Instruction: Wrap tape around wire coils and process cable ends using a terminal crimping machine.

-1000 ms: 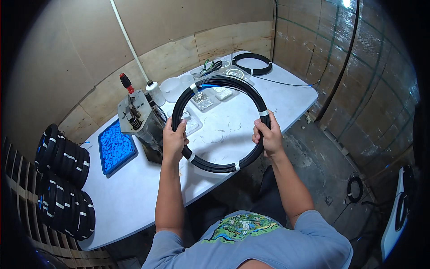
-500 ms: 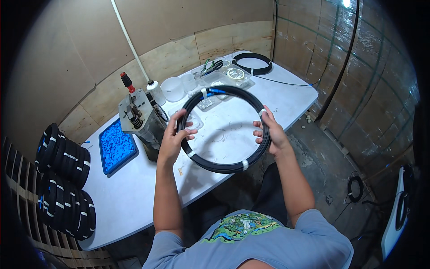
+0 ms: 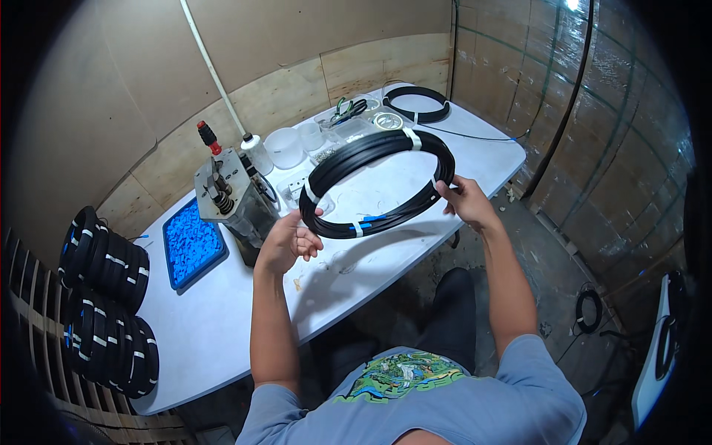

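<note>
A coil of black cable (image 3: 363, 153), bound with several white tape bands, is held tilted above the white table. Its blue connector ends (image 3: 363, 223) lie along the near side of the ring, beside a tape band. My left hand (image 3: 288, 241) holds the coil's left edge, with the lower fingers curled beneath it. At the right edge, my right hand (image 3: 469, 203) pinches the ring between thumb and fingers; part of those fingers is hidden.
Left on the white table (image 3: 185, 326) stand a metal bench machine (image 3: 233, 189) and a blue tray (image 3: 194, 285) of small blue pieces. Behind are a white bottle (image 3: 256, 153), tubs and another cable coil (image 3: 417, 104). Stacked coils (image 3: 111, 341) sit at the far left.
The coil has been turned over between my hands: its blue ends went from the far side to the near side. The ring looks flatter, and my left hand sits lower on it.
</note>
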Demonstrator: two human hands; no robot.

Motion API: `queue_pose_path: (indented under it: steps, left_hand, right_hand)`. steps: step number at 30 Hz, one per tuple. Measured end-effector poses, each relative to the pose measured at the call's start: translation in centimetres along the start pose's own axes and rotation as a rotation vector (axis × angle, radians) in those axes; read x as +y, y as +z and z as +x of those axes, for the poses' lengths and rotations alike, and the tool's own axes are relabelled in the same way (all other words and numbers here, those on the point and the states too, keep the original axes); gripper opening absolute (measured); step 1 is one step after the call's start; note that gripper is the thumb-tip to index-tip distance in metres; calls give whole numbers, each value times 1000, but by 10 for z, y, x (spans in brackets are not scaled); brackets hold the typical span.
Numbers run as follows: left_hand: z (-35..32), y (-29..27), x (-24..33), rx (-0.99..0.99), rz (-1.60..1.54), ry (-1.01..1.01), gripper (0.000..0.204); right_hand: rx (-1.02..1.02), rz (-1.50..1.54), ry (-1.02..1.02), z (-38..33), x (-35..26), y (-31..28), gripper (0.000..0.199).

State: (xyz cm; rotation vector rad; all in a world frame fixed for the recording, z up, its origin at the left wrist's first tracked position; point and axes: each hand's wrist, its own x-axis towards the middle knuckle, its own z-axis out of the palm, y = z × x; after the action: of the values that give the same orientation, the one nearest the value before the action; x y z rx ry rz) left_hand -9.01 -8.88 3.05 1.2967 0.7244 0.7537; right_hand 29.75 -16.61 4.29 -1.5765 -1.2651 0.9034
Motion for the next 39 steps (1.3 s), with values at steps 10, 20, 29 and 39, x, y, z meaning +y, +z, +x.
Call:
queue_pose_path:
  steps: [10, 20, 29, 39]
  left_hand:
    - [27, 25, -19, 451, -84, 162, 52]
    - [31, 45, -24, 523, -349, 120, 28]
    - [36, 30, -27, 474, -365, 54, 26]
    - [23, 16, -13, 217, -322, 319, 56]
  right_hand:
    - [94, 611, 26, 10, 12, 32, 64]
    - [-80, 918, -368, -16, 9, 63, 65]
    - [148, 802, -210, -21, 10, 82, 52]
    - [161, 903, -60, -22, -7, 78, 49]
